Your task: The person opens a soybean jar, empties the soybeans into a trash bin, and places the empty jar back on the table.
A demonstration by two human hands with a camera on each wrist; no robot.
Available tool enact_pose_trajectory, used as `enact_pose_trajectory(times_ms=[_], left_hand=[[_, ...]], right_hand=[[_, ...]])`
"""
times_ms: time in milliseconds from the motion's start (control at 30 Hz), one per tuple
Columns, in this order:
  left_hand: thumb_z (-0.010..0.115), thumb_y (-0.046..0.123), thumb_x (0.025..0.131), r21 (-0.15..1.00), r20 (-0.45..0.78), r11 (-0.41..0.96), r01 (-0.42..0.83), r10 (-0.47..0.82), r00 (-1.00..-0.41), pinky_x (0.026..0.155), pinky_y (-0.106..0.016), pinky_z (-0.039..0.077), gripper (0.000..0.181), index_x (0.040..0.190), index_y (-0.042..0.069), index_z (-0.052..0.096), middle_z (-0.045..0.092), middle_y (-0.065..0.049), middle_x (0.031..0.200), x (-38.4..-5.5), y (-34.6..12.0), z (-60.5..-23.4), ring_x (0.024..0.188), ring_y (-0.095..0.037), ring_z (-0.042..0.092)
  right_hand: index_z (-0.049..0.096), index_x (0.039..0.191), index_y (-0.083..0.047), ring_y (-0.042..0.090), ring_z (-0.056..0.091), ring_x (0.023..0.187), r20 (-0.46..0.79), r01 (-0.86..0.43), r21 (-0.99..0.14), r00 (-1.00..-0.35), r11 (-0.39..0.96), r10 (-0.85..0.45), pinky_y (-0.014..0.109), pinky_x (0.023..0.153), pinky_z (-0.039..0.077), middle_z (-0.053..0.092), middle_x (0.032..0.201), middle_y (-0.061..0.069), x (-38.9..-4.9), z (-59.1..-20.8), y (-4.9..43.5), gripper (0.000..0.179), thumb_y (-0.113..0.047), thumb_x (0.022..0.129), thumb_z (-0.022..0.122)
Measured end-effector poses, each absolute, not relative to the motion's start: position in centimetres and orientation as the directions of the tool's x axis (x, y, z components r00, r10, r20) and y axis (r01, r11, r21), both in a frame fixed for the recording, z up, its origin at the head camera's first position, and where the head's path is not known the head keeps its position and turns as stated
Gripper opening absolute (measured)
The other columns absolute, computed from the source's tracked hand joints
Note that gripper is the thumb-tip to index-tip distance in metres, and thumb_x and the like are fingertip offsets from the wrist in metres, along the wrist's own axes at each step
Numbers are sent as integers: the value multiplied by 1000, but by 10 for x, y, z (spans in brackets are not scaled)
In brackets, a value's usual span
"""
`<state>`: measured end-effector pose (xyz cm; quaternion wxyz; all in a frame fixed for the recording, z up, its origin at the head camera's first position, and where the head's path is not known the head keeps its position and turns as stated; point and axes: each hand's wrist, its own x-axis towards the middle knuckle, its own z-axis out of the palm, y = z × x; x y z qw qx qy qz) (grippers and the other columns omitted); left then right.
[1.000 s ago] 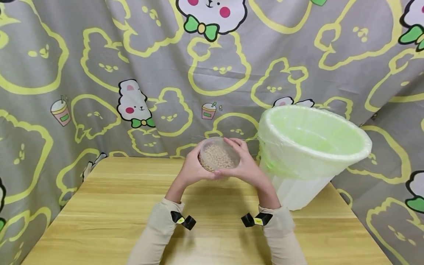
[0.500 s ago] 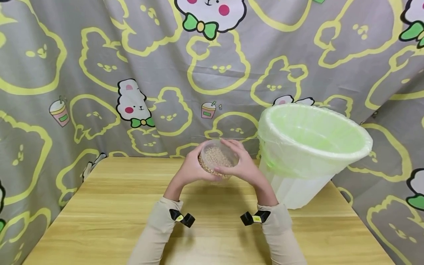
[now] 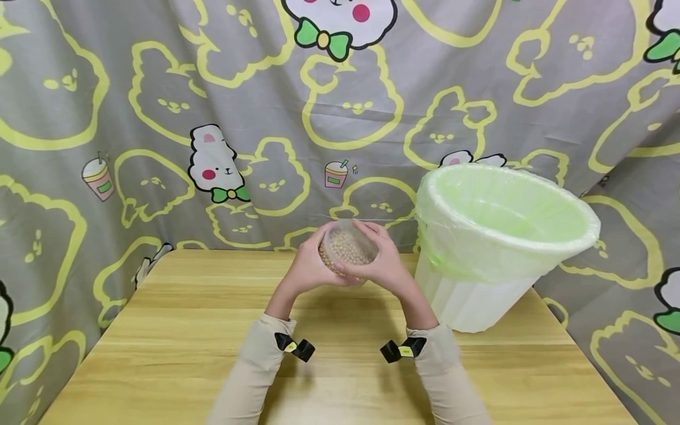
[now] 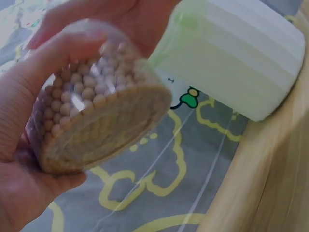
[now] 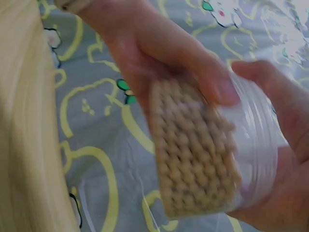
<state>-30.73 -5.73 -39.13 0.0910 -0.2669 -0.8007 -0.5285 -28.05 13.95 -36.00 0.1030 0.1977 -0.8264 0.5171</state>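
Both hands hold a clear round plastic jar [image 3: 349, 247] part filled with small beige balls, above the far part of the table. My left hand [image 3: 310, 265] grips its left side, thumb along the front. From the right, my right hand [image 3: 386, 267] grips near the top rim, its thumb across the front and fingers over the far edge. In the left wrist view the jar [image 4: 104, 92] is tilted, its flat bottom showing. The right wrist view shows the balls packed at the lower end of the jar [image 5: 198, 150], with a ridged, see-through band above them.
A white bin [image 3: 473, 301] with a pale green liner bag [image 3: 451, 254] folded over its rim stands right of the hands, close to the right forearm. The wooden table [image 3: 175, 330] ends at a grey patterned curtain [image 3: 287, 106] behind and at the sides.
My right hand has turned slightly on the jar, its thumb sliding left across the front, and the right forearm has moved a little left. The left hand keeps its grip.
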Motion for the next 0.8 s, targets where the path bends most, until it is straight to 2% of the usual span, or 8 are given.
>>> enact_pose_trajectory(times_ms=[133,300,567,700,800], left_hand=[[102,24,55,826,399,238,512,395,-827,101,-46,52,116,154,26,41,57,-1,141,-309,-62,-391,123,-23,57],[102,20,54,839,396,201,506,412,-821,103,-44,50,117,154,24,41,56,0,141,-309,-66,-389,124,-22,57],[102,18,56,803,489,173,571,355,-796,110,-45,44,107,148,22,48,56,-2,143,-314,-90,-380,128,-21,54],[101,11,56,812,514,158,561,259,-817,111,-44,45,106,148,21,49,55,-4,143,-315,-112,-373,127,-22,54],[99,5,57,822,523,140,552,197,-829,110,-38,46,107,149,19,48,53,-7,145,-314,-128,-370,128,-22,53]], right_hand=[[53,150,-18,32,44,140,358,-445,-848,-882,288,-306,55,114,40,44,156,8,-284,-359,153,89,-20,71,93],[55,149,-21,30,47,138,352,-426,-884,-877,192,-328,53,112,41,47,154,4,-286,-357,160,82,-13,75,90],[57,147,-21,25,41,143,356,-423,-872,-894,247,-273,50,114,39,48,155,4,-280,-351,165,81,-12,74,90],[56,147,-23,26,46,138,352,-429,-853,-894,298,-278,47,111,41,48,155,2,-275,-343,171,83,-15,73,92],[55,148,-26,27,49,134,337,-431,-834,-892,344,-300,44,107,44,47,156,1,-273,-340,177,83,-19,73,92]])
